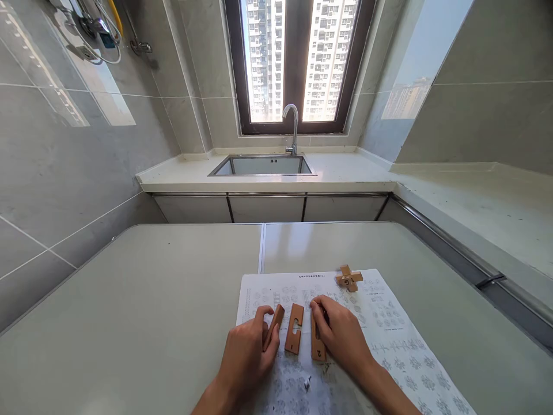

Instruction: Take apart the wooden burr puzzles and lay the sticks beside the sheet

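Note:
My left hand (253,346) grips a plain brown wooden puzzle piece (275,324) between thumb and fingers, tilted over the paper. Just right of it lies a flat wooden puzzle piece marked 1 (294,329), with a notch cut into its right side. My right hand (339,328) is closed over the upper part of another wooden puzzle piece, marked 2 (318,349), which lies lengthwise on the sheet; its upper right side is covered by my fingers. All three sit side by side on the printed paper (401,340).
An assembled cross-shaped wooden puzzle (349,278) rests at the paper's top right. Beneath is a light table (151,300) with a seam (261,248). Beyond it stand a counter (337,167), a sink (263,165) and a faucet (294,129). Tiled walls flank both sides.

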Available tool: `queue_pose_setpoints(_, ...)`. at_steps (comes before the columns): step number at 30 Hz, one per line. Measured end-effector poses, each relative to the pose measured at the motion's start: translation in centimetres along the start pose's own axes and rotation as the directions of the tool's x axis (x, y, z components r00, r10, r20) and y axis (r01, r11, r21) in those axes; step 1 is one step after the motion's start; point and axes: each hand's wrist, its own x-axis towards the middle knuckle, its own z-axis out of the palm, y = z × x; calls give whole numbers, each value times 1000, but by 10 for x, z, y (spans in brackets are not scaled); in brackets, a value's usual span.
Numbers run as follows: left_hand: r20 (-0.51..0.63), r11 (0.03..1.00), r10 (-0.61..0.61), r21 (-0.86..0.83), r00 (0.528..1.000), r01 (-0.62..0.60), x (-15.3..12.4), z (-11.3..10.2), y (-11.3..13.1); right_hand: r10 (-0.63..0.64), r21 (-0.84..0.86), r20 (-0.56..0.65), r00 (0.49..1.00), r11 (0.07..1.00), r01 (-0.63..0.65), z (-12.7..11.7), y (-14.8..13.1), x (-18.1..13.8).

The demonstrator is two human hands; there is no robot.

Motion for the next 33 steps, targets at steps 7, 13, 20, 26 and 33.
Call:
queue_pose_setpoints(7, -10, 997, -33, 68, 999, 34, 1, -1, 3, -14, -108, -59, 998, 994, 8, 9, 0, 2)
queue_pose_setpoints(13, -53, 999, 28, 29, 998, -26, 5, -4, 4, -33, -187, -77, 996, 982, 19, 13, -4, 4)
queue_pose_setpoints(20, 3, 975, 209, -75, 978, -208, 8, 2, 5, -35, -140, -65, 997, 990, 26, 18, -14, 12)
queue_pose_setpoints(26, 183, 942, 335, -42, 924, -333, 10, 7, 20, -79, 35, -23, 997, 996, 80, 14, -19, 20)
queue_pose_setpoints(33, 191, 933, 347, 30, 918, -359, 27, 10, 14, -105, 212, -4, 994, 972, 104, 5, -14, 26)
